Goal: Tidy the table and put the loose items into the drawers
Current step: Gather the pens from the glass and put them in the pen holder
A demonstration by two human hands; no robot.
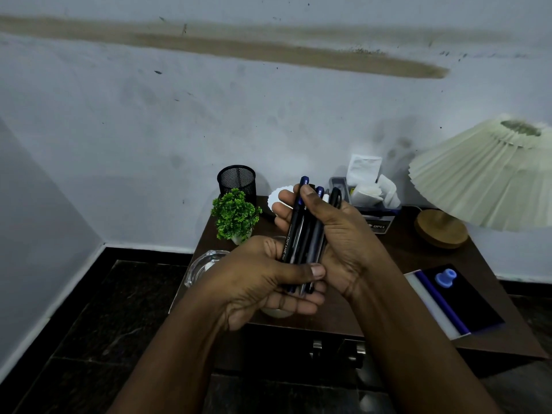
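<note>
At the centre of the frame both hands held a bundle of dark pens point(301, 234) in the air above the brown table point(418, 258), the pens standing nearly upright with their blue-tipped ends pointing to the top of the frame. The left hand point(260, 282), coming in from the lower left, gripped the lower end of the bundle, its thumb laid across the front of the barrels and its fingers curled beneath them. The right hand point(343, 234), coming in from the lower right, wrapped the upper part, its thumb pressed on the front of the pens and its fingers showing behind them on the left. One barrel carried the word OCTANE. Behind the hands, toward the wall, stood a black mesh pen holder point(237, 179), with a small green plant point(236, 213) just in front of it. A glass ashtray point(203, 267) sat at the left edge of the table, partly hidden by the left hand. Right of the pens a tissue box point(378, 218) held white tissues, and at the right edge of the frame a pleated lampshade point(484, 177) leaned over a round wooden lamp base point(440, 228). In the lower right a dark flat box point(469, 306) lay on the table with a small blue cap point(445, 277) on it. Below the table edge two metal drawer handles point(317, 347) showed between the forearms.
</note>
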